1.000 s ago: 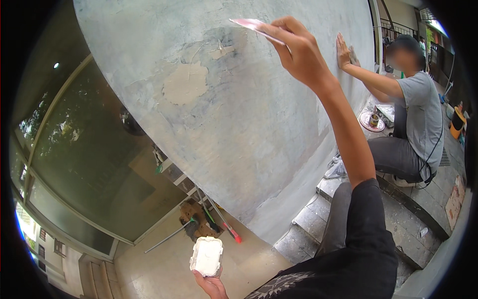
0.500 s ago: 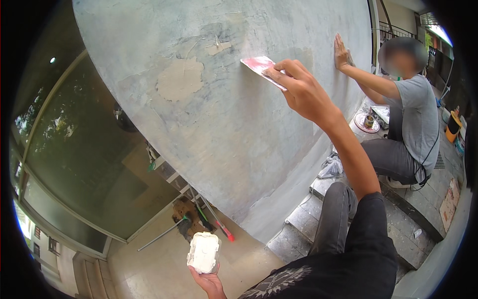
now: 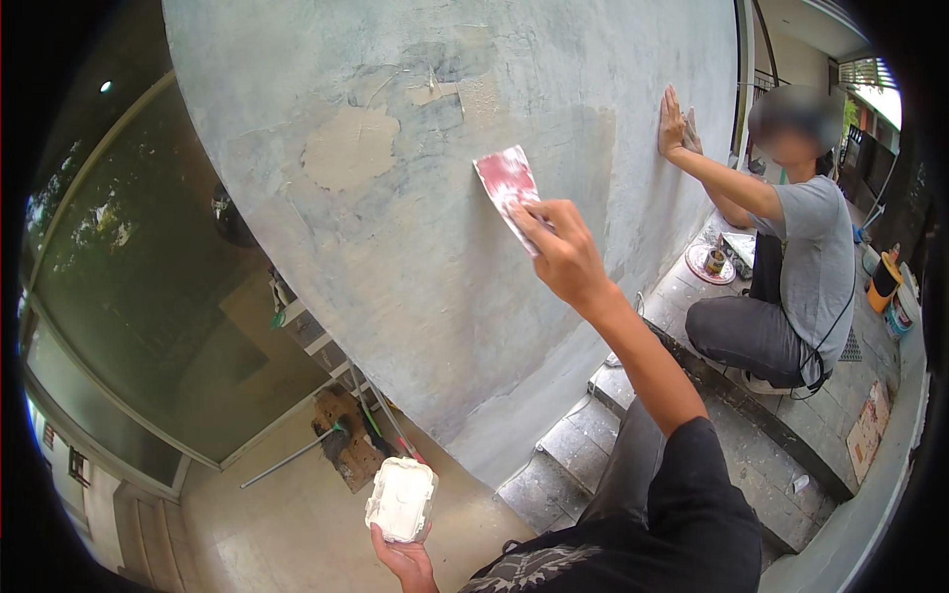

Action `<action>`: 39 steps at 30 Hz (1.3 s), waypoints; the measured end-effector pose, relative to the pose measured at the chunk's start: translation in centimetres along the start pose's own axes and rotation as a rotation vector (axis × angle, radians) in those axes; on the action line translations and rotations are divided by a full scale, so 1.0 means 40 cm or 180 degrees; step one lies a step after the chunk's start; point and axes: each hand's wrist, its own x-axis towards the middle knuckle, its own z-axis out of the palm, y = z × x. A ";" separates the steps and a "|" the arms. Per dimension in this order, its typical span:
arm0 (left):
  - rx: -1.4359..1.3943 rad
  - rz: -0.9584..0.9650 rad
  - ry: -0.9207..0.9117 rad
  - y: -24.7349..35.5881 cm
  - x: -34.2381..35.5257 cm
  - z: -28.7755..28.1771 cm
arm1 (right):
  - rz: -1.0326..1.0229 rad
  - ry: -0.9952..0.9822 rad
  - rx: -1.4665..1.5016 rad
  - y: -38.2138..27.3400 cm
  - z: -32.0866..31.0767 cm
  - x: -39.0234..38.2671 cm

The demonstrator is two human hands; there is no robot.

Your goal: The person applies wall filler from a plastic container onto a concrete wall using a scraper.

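Observation:
A flat red scraper (image 3: 506, 188), smeared with white paste, is gripped at its lower end by my right hand (image 3: 561, 247). Its free end points up and left, close to the grey-blue plastered wall (image 3: 415, 277); whether it touches the wall I cannot tell. Above it on the wall is a fresh beige patch (image 3: 481, 97), and farther left a larger rounded beige patch (image 3: 351, 148). Low down, my left hand (image 3: 403, 565) is closed around the bottom of a small white container (image 3: 402, 497) holding off-white paste.
At the right a co-worker (image 3: 816, 237) crouches with both palms against the wall. Stone steps (image 3: 568, 445) run below the wall. A can on a round lid (image 3: 712, 263) stands beside the co-worker. Brooms and poles (image 3: 292, 465) lie near the glass front at lower left.
My right hand has drawn the scraper down and left, turning its red face into view. A fresh beige patch now shows where the scraper was. My left hand still holds the container.

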 end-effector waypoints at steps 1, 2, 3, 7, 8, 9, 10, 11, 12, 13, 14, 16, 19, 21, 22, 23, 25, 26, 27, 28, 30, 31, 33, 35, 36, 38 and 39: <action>0.0017 -0.0031 -0.0064 -0.001 0.001 -0.001 | 0.0002 -0.0005 0.0004 0.008 -0.019 0.000; 0.0018 -0.0032 -0.0058 -0.002 0.002 -0.001 | 0.0040 0.0016 0.0022 0.011 -0.045 0.009; 0.0034 -0.0005 -0.0081 -0.001 0.004 -0.002 | 0.0089 0.0034 0.0050 0.007 -0.064 0.024; 0.0043 -0.0019 -0.0184 -0.011 0.019 0.001 | -0.0279 0.0703 -0.0204 0.044 -0.088 0.214; 0.0046 -0.0030 -0.0188 -0.013 0.018 0.010 | -0.0386 0.0833 -0.0273 0.056 -0.080 0.256; -0.0003 -0.0012 -0.0166 -0.014 0.016 0.019 | -0.0381 0.0832 -0.0267 0.063 -0.063 0.287; -0.0055 0.0008 -0.0145 -0.015 0.014 0.024 | -0.0398 0.0827 -0.0168 0.068 -0.045 0.314; -0.0050 0.0012 -0.0150 -0.017 0.014 0.027 | -0.0414 0.0828 -0.0077 0.075 -0.033 0.335; -0.0059 -0.0008 -0.0179 -0.021 0.016 0.031 | -0.0477 0.0800 -0.0011 0.082 -0.026 0.348; -0.0068 -0.0032 -0.0213 -0.024 0.016 0.035 | -0.0477 0.0805 -0.0024 0.083 -0.030 0.344; -0.0074 -0.0009 -0.0197 -0.024 0.017 0.032 | -0.0544 0.0691 -0.0046 0.076 -0.020 0.332; -0.0089 0.0004 -0.0181 -0.027 0.020 0.027 | -0.0616 0.0581 -0.0062 0.062 -0.013 0.296; -0.0032 -0.0026 -0.0211 -0.020 0.027 0.016 | -0.0461 -0.0004 -0.0006 0.020 -0.056 0.214; -0.0009 -0.0038 -0.0224 -0.014 0.031 0.016 | -0.0308 -0.0488 0.0041 0.006 -0.098 0.172; 0.0019 -0.0048 -0.0246 -0.012 0.033 0.017 | -0.0313 -0.0496 0.0037 0.012 -0.115 0.161; 0.0020 -0.0045 -0.0236 -0.009 0.035 0.017 | -0.0300 -0.0589 0.0132 0.016 -0.125 0.151; 0.0036 -0.0004 -0.0269 -0.003 0.041 0.015 | -0.0285 -0.0675 0.0253 0.012 -0.127 0.155; 0.0036 -0.0005 -0.0271 -0.002 0.044 0.018 | -0.0287 -0.0562 0.0277 0.013 -0.136 0.177; 0.0035 0.0005 -0.0323 -0.004 0.047 0.022 | -0.0285 -0.0449 0.0293 0.020 -0.145 0.200; 0.0035 0.0020 -0.0369 -0.004 0.048 0.027 | -0.0424 -0.0199 0.0285 0.037 -0.140 0.232; 0.0013 0.0008 -0.0380 -0.004 0.044 0.046 | -0.0580 0.0079 0.0227 0.048 -0.140 0.324; -0.0011 -0.0002 -0.0388 -0.005 0.040 0.051 | -0.0740 0.0355 0.0169 0.043 -0.144 0.365; -0.0020 0.0027 -0.0329 -0.001 0.038 0.040 | -0.0694 0.0419 0.0513 0.006 -0.115 0.433; -0.0055 0.0030 -0.0299 0.001 0.036 0.031 | -0.0673 0.0465 0.0823 0.003 -0.092 0.448; -0.0077 0.0038 -0.0272 0.001 0.034 0.026 | -0.0904 0.0414 0.0440 0.019 -0.067 0.429; -0.0119 0.0050 -0.0231 0.001 0.033 0.007 | -0.0952 0.0166 0.0134 0.023 -0.046 0.370; -0.0122 0.0023 -0.0286 0.000 0.035 -0.004 | -0.0977 0.0158 0.0126 0.020 -0.057 0.330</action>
